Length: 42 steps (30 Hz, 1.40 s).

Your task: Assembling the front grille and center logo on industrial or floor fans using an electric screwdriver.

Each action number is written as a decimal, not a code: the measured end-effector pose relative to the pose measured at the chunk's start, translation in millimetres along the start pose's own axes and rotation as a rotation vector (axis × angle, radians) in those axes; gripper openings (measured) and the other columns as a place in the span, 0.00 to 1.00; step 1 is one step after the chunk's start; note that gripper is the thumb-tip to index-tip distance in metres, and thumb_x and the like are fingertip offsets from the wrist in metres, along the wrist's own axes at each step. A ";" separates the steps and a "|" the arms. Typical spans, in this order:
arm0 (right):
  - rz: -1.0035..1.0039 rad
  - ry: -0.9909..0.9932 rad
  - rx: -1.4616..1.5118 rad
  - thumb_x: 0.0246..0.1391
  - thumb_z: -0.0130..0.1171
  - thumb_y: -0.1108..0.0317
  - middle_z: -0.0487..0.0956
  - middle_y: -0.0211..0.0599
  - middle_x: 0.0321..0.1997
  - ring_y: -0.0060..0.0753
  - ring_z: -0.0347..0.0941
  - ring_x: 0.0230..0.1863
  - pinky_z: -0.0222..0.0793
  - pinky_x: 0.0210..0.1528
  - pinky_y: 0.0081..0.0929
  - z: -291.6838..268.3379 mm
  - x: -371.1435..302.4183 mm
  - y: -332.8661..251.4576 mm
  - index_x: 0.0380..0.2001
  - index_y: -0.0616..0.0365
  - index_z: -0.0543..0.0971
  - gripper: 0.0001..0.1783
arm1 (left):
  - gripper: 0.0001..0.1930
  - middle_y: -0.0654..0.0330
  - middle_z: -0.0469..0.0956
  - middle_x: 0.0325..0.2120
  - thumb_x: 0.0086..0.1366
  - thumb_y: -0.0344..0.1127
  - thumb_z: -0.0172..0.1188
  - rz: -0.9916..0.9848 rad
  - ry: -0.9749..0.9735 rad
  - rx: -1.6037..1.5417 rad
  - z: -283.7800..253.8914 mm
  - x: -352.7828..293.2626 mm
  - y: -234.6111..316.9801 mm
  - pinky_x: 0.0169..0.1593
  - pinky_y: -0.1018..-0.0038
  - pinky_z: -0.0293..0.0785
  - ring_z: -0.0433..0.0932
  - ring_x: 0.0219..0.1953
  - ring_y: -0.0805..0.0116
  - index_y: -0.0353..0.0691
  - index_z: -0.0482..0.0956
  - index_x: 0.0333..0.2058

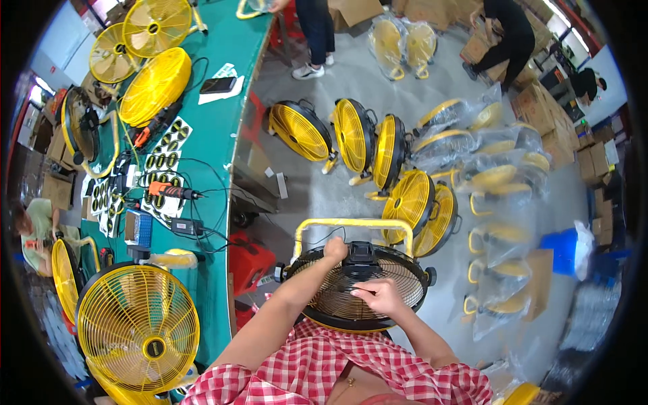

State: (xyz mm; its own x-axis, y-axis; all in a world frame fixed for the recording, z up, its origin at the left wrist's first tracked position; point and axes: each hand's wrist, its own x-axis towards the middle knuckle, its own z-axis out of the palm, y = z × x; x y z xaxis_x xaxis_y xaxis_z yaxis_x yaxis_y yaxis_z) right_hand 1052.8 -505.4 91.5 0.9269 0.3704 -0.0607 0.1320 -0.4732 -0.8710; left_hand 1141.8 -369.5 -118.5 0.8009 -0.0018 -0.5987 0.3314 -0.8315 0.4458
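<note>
Right in front of me a round drum fan [317, 295] stands with its black back grille up and its yellow tube stand [354, 223] on the far side. A black box-shaped housing [362, 258] sits at the middle of the grille. My left hand [335, 250] is closed in a fist at the left side of that housing. A thin dark cord [334, 237] curves just beyond the fist; what the fingers hold is hidden. Over the near part of the grille, my right hand [381, 297] is closed in a pinch, around something too small to name.
At left runs a green table [219, 128] with yellow fans, a phone [219, 85], label sheets, an orange-and-black power tool [169, 190] and cables. Several yellow fans [351, 135] stand on the floor ahead; bagged ones [496, 175] are at right. A red stool [250, 260] stands beside the table.
</note>
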 end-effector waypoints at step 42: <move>0.529 -0.422 0.286 0.48 0.60 0.61 0.62 0.19 0.10 0.13 0.49 0.11 0.41 0.14 0.17 -90.9 985.2 298.9 0.25 0.62 0.80 0.13 | 0.05 0.54 0.68 0.23 0.53 0.22 0.51 -0.210 1.081 -0.030 -399.9 246.0 -83.0 0.36 0.63 0.60 0.64 0.26 0.55 0.37 0.68 0.29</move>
State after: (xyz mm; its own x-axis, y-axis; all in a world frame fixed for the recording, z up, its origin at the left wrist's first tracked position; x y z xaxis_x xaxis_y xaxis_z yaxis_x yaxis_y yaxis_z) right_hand 2037.5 -354.6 -184.4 0.6196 0.4539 -0.6404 -0.4454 -0.4684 -0.7630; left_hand 1510.8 -78.8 -36.7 0.7364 0.6374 0.2269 0.5125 -0.7444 0.4280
